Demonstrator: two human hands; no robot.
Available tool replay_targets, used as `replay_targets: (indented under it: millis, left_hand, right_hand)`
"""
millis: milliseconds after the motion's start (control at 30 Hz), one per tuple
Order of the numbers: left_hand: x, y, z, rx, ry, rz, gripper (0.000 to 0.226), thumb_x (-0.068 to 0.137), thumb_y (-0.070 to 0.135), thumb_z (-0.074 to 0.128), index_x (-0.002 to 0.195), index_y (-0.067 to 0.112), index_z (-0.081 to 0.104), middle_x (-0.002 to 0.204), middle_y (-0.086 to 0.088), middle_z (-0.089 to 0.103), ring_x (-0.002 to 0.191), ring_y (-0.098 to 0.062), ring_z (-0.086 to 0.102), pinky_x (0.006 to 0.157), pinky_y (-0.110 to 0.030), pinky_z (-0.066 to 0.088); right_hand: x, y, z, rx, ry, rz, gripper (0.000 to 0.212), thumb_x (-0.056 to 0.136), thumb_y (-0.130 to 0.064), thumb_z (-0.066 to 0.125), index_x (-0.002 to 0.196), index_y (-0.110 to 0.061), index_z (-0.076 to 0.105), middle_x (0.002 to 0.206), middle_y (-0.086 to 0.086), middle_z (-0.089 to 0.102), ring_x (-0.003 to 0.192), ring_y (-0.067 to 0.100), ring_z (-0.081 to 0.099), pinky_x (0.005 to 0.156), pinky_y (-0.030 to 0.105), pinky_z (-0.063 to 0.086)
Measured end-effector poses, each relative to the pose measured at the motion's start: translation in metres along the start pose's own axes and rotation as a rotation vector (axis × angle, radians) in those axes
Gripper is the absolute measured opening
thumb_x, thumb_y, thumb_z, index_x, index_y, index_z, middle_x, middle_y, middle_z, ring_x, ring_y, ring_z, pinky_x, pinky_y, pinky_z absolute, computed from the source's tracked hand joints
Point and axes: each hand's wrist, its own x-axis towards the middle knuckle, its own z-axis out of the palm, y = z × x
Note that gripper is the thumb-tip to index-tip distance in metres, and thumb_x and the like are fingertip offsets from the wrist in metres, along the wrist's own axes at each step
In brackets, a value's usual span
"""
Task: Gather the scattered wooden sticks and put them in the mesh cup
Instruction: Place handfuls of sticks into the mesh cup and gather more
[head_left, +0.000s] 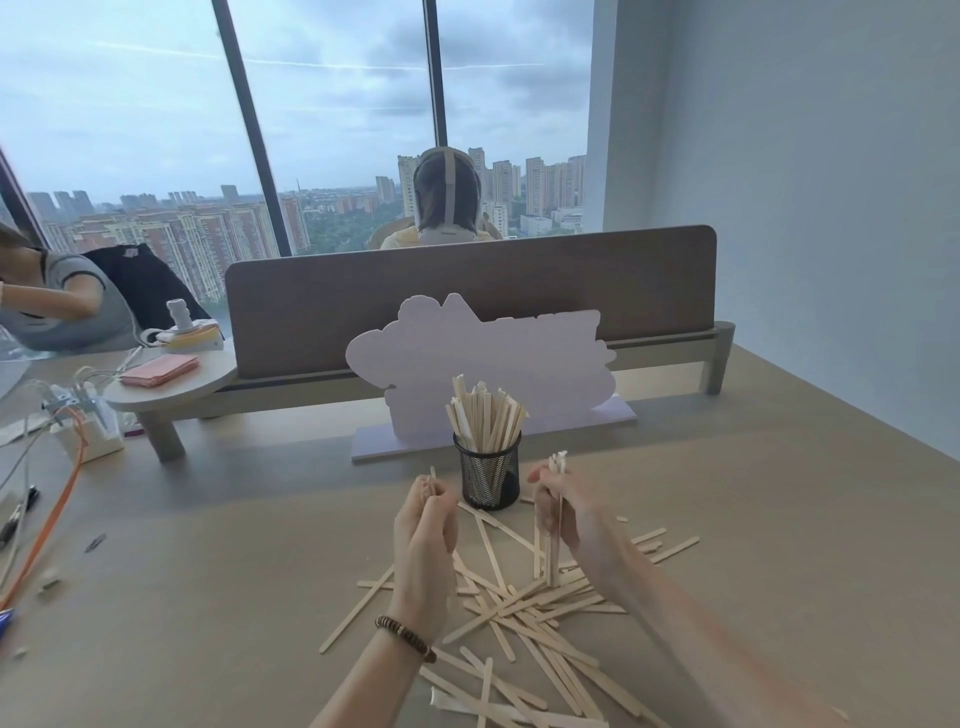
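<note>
Just below the centre of the frame, the black mesh cup (488, 478) stands on the tan worktop (779, 519), already crowded with upright wooden sticks (485, 415) that fan out above its rim. On either side of it the two hands are raised off the surface. The right hand (558, 506), to the right of the cup, is clamped around a small bundle of sticks (555, 519) held nearly vertical, with their lower ends resting among the scattered sticks (530, 613) below and their tops showing above the fingers. The left hand (426, 525), to the left of the cup, is curled closed, and one thin stick (432, 475) shows above its fingertips, so its grip appears pinched on that one piece. Many more sticks lie criss-crossed across the lower middle of the frame, down to the bottom edge. The step in hand looks like squaring up the bundle before dropping it in. To do that well, I would tap the lower ends level on a bare patch of worktop rather than on the pile, then lift the bundle clear above the standing sticks and lower it into a gap near the cup's right side. Steadying the cup with the free fingers would help, since it is light and top-heavy and a sideways push could tip it.
</note>
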Motion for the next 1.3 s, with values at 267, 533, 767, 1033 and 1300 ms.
replay_targets:
  millis: [267, 533, 767, 1033, 1300]
  left_hand:
    - [0.000, -0.009, -0.026, 0.516, -0.201, 0.088, 0.024, 0.103, 0.018, 0.039, 0.086, 0.002, 0.045, 0.082, -0.002, 0.045, 0.073, -0.013, 0.042, 0.072, -0.025, 0.037]
    - [0.010, 0.006, -0.058, 0.783, -0.224, 0.107, 0.021, 0.095, 0.029, 0.059, 0.081, 0.013, 0.058, 0.062, 0.000, 0.059, 0.051, -0.004, 0.050, 0.054, -0.018, 0.042]
    - [0.039, 0.025, -0.049, 0.626, -0.012, 0.087, 0.025, 0.093, 0.023, 0.062, 0.073, 0.009, 0.060, 0.053, -0.004, 0.066, 0.044, -0.016, 0.062, 0.057, -0.030, 0.052]
    - [0.085, 0.044, -0.015, 0.310, 0.118, 0.067, 0.017, 0.096, 0.019, 0.059, 0.082, 0.008, 0.059, 0.054, 0.001, 0.066, 0.047, -0.012, 0.066, 0.070, -0.049, 0.060]
    - [0.127, 0.029, 0.003, 0.384, 0.095, 0.026, 0.023, 0.096, 0.015, 0.058, 0.083, -0.004, 0.058, 0.048, 0.002, 0.062, 0.042, -0.014, 0.063, 0.064, -0.046, 0.061]
  right_hand:
    - [-0.007, -0.007, -0.016, -0.630, -0.097, -0.059, 0.038, 0.106, -0.039, 0.033, 0.096, -0.007, 0.049, 0.087, 0.000, 0.048, 0.084, 0.015, 0.048, 0.086, 0.037, 0.045]
    - [0.001, -0.010, -0.039, -0.776, -0.083, -0.072, 0.017, 0.100, -0.038, 0.053, 0.090, -0.025, 0.059, 0.069, -0.008, 0.054, 0.060, 0.007, 0.051, 0.064, 0.028, 0.047]
    - [0.022, -0.035, -0.048, -0.485, 0.090, -0.051, 0.018, 0.094, -0.024, 0.067, 0.090, -0.007, 0.067, 0.062, 0.002, 0.069, 0.056, 0.017, 0.066, 0.062, 0.028, 0.057]
    - [0.080, -0.067, -0.030, -0.202, 0.349, -0.163, 0.028, 0.092, -0.026, 0.070, 0.086, 0.000, 0.069, 0.066, 0.008, 0.066, 0.053, 0.015, 0.067, 0.063, 0.034, 0.062]
    - [0.127, -0.050, -0.020, -0.402, 0.318, -0.088, 0.032, 0.094, -0.033, 0.065, 0.084, -0.003, 0.065, 0.065, 0.007, 0.070, 0.051, 0.018, 0.069, 0.065, 0.035, 0.062]
